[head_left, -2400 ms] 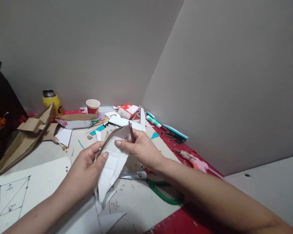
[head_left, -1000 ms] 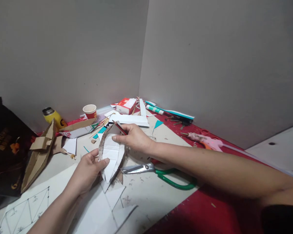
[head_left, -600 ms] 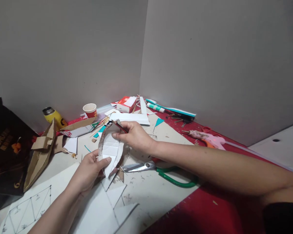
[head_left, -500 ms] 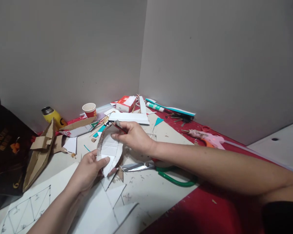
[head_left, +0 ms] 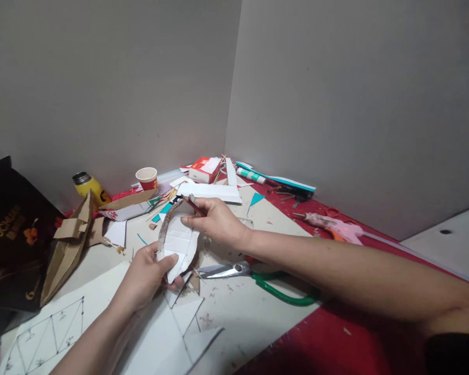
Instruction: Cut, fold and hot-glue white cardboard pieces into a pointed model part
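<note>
One yellow bottle (head_left: 94, 191), one paper cup (head_left: 147, 179) and one black bag (head_left: 13, 239) were counted. Green-handled scissors (head_left: 240, 269) numbered one pair.

Craft corner, cardboard scraps (head_left: 209, 192), scissors (head_left: 234, 269)

Across the lower half of the frame runs a counter (head_left: 258, 291) with a red surface partly covered by a pale board (head_left: 234, 307); green-handled scissors (head_left: 285, 297) lie at lower centre, a sheet with a line drawing (head_left: 66, 317) at lower left, a pink glue gun (head_left: 346, 229) at right; towards the middle of the frame sit a paper cup (head_left: 147, 180), a red and white box (head_left: 204, 171) and a teal paper triangle (head_left: 257, 198)
</note>
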Available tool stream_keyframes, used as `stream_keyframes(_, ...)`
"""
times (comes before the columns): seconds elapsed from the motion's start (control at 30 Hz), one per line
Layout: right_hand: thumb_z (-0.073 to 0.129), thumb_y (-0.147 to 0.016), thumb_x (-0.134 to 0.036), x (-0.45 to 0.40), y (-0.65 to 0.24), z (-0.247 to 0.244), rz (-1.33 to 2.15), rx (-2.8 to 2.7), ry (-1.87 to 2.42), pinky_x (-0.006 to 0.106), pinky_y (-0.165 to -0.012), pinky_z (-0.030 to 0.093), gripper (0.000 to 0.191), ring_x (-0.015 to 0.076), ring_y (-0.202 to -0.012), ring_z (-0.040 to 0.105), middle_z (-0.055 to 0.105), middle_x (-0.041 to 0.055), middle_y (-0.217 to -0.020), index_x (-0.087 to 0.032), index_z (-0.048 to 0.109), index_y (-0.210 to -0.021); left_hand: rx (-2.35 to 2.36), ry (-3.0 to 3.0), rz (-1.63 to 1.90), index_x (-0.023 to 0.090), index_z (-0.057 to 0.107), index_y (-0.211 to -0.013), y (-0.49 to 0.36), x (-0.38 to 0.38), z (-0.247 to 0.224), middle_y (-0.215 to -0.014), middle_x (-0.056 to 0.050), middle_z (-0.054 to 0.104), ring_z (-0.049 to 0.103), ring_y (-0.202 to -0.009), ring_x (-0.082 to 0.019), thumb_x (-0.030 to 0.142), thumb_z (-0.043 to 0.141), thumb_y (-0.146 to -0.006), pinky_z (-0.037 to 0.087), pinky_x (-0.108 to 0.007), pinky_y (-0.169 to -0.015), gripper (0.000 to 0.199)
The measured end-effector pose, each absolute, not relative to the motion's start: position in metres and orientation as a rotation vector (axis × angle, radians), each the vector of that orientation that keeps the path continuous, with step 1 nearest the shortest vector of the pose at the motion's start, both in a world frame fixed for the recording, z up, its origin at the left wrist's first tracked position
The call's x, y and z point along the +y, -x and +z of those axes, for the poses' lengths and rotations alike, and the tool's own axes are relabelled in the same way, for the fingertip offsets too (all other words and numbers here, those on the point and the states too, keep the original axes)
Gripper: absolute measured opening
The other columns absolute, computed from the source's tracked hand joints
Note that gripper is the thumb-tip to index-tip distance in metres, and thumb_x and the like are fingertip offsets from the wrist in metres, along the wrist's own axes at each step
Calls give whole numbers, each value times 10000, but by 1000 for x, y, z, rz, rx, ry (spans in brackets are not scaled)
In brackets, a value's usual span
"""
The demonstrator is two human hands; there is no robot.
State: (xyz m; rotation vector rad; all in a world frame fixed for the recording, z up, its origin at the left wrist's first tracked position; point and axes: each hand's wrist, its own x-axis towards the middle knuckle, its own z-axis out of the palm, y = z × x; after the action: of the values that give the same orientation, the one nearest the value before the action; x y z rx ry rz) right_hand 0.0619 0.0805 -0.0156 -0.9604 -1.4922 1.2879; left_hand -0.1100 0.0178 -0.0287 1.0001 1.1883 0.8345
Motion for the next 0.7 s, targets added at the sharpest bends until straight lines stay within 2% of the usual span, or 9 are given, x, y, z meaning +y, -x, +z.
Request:
stream_keyframes(0.1, 694, -695, -186, 84, -64, -16, 1379, -1473, 985, 295, -669, 463, 105, 138, -651, 561, 633, -10, -692, -137, 661, -782, 1206, -1023, 776, 129, 610, -802, 113, 19, -25, -580, -12, 621, 519, -400, -115, 317, 756, -687, 379, -220, -401, 264)
stream_keyframes(0.17, 715, -674, -203, 85, -66, -17, 1442, -1479, 980, 310, -683, 483, 152, 150, -667, 589, 659, 8, -715, -135, 667, -801, 1209, -1045, 767, 122, 649, -792, 115, 19, -20, -608, -34, 652, 562, -468, -135, 336, 765, -696, 425, -231, -455, 262)
stream_keyframes(0.27, 748, -641, -234, 82, -68, -17, 1573, -1507, 947, 323, -712, 498, 205, 167, -703, 621, 684, 20, -754, -144, 683, -813, 1218, -1135, 888, 137, 704, -914, 116, 20, -14, -825, -72, 725, 657, -737, -191, 391, 741, -738, 496, -251, -643, 312)
stream_keyframes(0.37, 766, -616, -229, 74, -66, -17, 1738, -1515, 938, 311, -719, 490, 222, 170, -714, 628, 682, 0, -735, -160, 695, -814, 1222, -1189, 1078, 175, 719, -997, 115, 20, -13, -993, -64, 733, 646, -933, -212, 398, 762, -720, 489, -253, -774, 358)
stream_keyframes(0.47, 765, -602, -195, 65, -62, -18, 1834, -1499, 945, 280, -712, 466, 216, 149, -707, 610, 667, -22, -723, -161, 690, -802, 1186, -1202, 1135, 200, 739, -951, 114, 18, -14, -966, -34, 735, 628, -906, -186, 367, 779, -710, 477, -235, -777, 296)
stream_keyframes(0.6, 764, -618, -183, 55, -58, -13, 1898, -1508, 1019, 235, -614, 410, 176, 95, -579, 526, 596, -56, -615, -147, 680, -769, 1184, -1262, 1079, 176, 723, -783, 112, 12, -10, -800, -8, 678, 558, -710, -139, 373, 712, -776, 453, -218, -640, 198)
stream_keyframes(0.7, 773, -627, -199, 52, -58, -10, 1907, -1485, 1002, 243, -635, 417, 194, 97, -593, 530, 593, -52, -624, -144, 676, -786, 1239, -1380, 1113, 175, 685, -699, 111, 8, -6, -732, 9, 603, 514, -704, -136, 355, 682, -798, 424, -206, -619, 206)
